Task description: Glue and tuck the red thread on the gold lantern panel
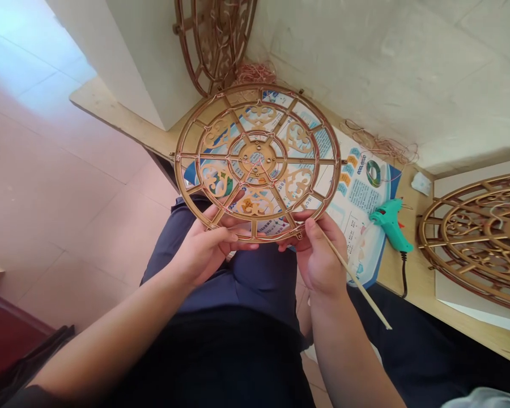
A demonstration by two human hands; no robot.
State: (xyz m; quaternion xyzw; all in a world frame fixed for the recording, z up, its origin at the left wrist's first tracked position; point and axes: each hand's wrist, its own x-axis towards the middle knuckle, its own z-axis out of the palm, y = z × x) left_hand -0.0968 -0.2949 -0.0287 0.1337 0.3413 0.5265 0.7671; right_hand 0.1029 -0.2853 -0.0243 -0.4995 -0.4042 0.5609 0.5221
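Observation:
A round gold openwork frame (276, 157) with scroll ornaments and spokes is held over my lap, its far side reaching over the table. Thin pinkish wire runs along its rings and across its hub. My left hand (208, 243) grips the near rim on the left, thumb on top and fingers underneath. At the near right, my right hand (323, 249) pinches the rim and also holds a thin pale stick (357, 282), which slants down to the right. Some fingertips are hidden beneath the frame.
A printed sheet (361, 195) covers part of the wooden table (114, 116). On it lies a teal hot glue gun (391, 224). Loose wire (382, 147) lies by the wall. Another gold frame (216, 42) leans at the back; a third frame (484, 235) stands at right.

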